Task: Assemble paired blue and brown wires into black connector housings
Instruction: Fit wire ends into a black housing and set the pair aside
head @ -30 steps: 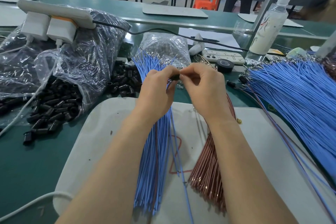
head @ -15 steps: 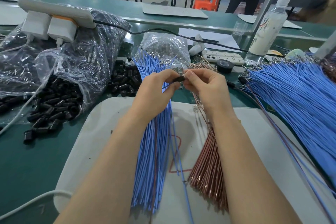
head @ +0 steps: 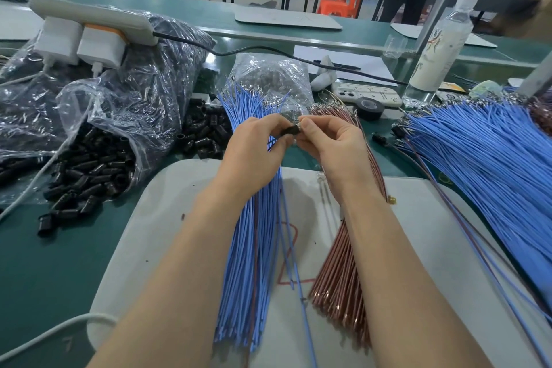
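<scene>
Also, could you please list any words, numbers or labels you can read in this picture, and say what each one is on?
"2", as it seems to read: a red hand-drawn figure on the pale grey work mat, partly covered by blue wires.
Clear plastic bottle: coloured label print, too blurred to read.
White phone case: small marks, too small to read.
Nothing else legible.

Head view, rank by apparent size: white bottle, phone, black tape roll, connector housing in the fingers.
1. white bottle
2. phone
3. black tape roll
4. black connector housing, partly covered, though nearest the camera.
</scene>
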`<act>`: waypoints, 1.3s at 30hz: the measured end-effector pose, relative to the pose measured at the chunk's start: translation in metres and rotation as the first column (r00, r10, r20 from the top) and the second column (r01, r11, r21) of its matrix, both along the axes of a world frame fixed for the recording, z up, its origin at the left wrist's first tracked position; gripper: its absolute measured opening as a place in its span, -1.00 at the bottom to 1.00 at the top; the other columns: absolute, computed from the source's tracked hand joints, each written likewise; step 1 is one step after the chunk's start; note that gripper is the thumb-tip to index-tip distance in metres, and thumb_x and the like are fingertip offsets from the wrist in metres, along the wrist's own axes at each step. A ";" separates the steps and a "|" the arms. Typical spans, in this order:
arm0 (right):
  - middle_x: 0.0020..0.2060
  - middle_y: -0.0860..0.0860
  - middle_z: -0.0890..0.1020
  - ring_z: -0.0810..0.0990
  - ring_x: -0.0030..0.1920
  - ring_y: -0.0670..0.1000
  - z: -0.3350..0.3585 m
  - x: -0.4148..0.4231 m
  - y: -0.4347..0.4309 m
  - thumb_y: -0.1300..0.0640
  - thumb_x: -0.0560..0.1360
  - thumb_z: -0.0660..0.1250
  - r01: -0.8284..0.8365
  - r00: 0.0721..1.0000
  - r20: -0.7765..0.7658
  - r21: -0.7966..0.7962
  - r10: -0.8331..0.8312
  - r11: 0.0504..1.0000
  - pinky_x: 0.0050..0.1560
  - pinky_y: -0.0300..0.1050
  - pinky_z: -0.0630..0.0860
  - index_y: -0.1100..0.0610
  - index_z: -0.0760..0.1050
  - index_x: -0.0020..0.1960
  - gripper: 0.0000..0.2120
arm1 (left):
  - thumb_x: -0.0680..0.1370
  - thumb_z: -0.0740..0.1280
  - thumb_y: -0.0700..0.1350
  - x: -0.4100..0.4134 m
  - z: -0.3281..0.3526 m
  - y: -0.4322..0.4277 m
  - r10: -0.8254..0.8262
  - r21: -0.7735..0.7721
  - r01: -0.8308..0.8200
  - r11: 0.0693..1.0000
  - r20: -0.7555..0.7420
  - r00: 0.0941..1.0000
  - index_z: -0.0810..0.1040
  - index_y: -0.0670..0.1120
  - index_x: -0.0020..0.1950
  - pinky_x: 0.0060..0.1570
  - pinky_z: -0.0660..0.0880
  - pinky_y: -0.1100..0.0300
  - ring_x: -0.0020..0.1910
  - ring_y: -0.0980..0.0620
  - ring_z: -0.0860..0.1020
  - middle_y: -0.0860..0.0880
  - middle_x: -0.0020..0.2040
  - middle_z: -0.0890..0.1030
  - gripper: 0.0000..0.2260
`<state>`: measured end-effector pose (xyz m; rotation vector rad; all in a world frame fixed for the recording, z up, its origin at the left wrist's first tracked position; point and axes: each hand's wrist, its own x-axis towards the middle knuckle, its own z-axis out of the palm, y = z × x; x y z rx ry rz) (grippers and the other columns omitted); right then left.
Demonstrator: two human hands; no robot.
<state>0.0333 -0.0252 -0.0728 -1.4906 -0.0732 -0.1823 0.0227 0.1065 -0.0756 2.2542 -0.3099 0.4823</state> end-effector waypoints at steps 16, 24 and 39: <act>-0.41 -0.05 0.62 0.50 -0.45 -0.15 0.002 0.003 -0.018 0.09 0.52 0.37 0.030 0.999 0.048 -0.405 -0.011 0.914 -0.38 -0.27 0.43 0.00 0.55 -0.19 -0.89 | 0.56 0.30 -0.14 0.000 -0.001 -0.011 0.030 -0.004 -0.030 1.000 -0.061 0.998 0.58 -0.03 0.10 0.01 0.48 0.12 -0.01 0.02 0.56 0.03 -0.09 0.62 -0.85; -0.35 -0.06 0.64 0.53 -0.41 -0.19 0.000 0.009 -0.031 0.20 0.50 0.33 0.236 0.972 0.069 -0.370 -0.226 0.899 -0.34 -0.33 0.45 0.05 0.53 -0.11 -0.94 | 0.55 0.29 -0.15 0.002 -0.004 -0.004 0.105 0.014 -0.104 0.994 -0.098 0.990 0.58 -0.05 0.10 0.04 0.46 0.15 0.03 0.00 0.55 0.00 -0.02 0.64 -0.84; 0.04 0.03 0.66 0.59 0.03 0.04 -0.009 0.006 -0.021 0.26 0.53 0.21 0.264 0.961 0.168 -0.794 -0.220 0.547 0.11 -0.06 0.51 0.08 0.58 0.15 -0.73 | 0.55 0.32 -0.12 0.001 0.000 -0.006 0.134 -0.111 -0.137 0.984 -0.039 0.990 0.59 -0.07 0.09 0.04 0.46 0.13 0.00 0.02 0.53 0.06 -0.12 0.59 -0.85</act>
